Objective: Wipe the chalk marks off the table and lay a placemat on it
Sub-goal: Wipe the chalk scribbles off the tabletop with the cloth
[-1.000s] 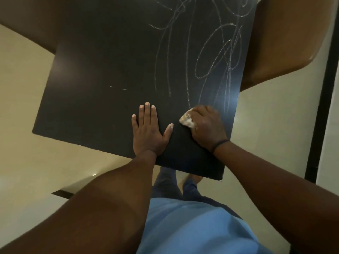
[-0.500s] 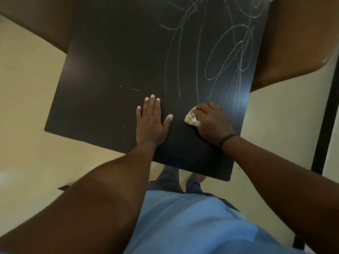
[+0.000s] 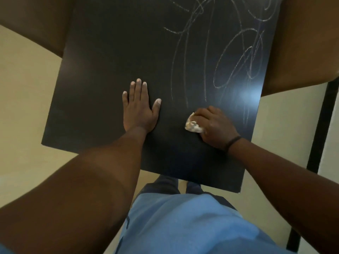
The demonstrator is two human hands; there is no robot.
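Observation:
A black square table (image 3: 110, 61) fills the middle of the view. White chalk scribbles (image 3: 236, 57) cover its far right part, reaching down almost to my right hand. My right hand (image 3: 214, 126) presses a crumpled whitish cloth (image 3: 193, 125) onto the tabletop near the front right, fingers closed over it. My left hand (image 3: 139, 109) lies flat on the table to the left of the cloth, palm down, fingers together and thumb out, holding nothing. No placemat is in view.
Brown chair seats stand at the table's far left (image 3: 36, 21) and right (image 3: 304, 43). A pale floor (image 3: 22, 107) surrounds the table. A dark vertical frame (image 3: 319, 125) runs along the right edge. My legs stand at the table's front edge.
My right hand has slid the cloth to the right, away from my left hand, and slightly toward me. The short chalk dashes left of my left hand no longer show. My left hand stays flat.

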